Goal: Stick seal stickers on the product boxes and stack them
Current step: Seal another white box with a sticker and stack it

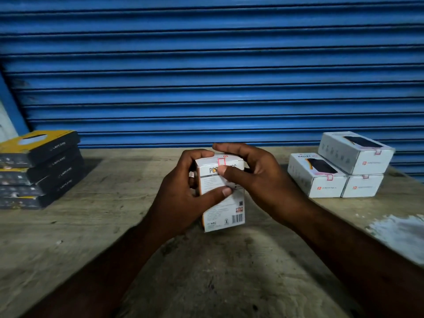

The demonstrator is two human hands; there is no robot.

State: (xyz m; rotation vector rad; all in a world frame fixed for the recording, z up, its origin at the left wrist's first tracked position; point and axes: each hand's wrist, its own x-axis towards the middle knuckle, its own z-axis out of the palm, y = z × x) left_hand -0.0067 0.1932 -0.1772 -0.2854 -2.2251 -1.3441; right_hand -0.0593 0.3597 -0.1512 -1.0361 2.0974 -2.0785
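Two hands engaged on a single product box (pixel 223 203), held centrally just above the table (pixel 103 226), close in front of the body. Left hand (pixel 183 193) wrapped round the left side, thumb laid across the printed face. Right hand (pixel 259 177) curled over the top right corner, thumb pressed on the seal sticker (pixel 221 161) where folded from the top flap onto the face. Long axis of box upright, leaning slightly away, barcode end lowest. Sealing step judged nearly finished; sticker apparently seated. Stack of sealed white boxes (pixel 339 161) observed to the right, well apart from the held box: two below, one above. Right hand nearer to that stack, so judged the likelier carrier. For stacking, long axis to be laid flat to match. Separate pile of dark boxes (pixel 41 168) at far left, not involved.
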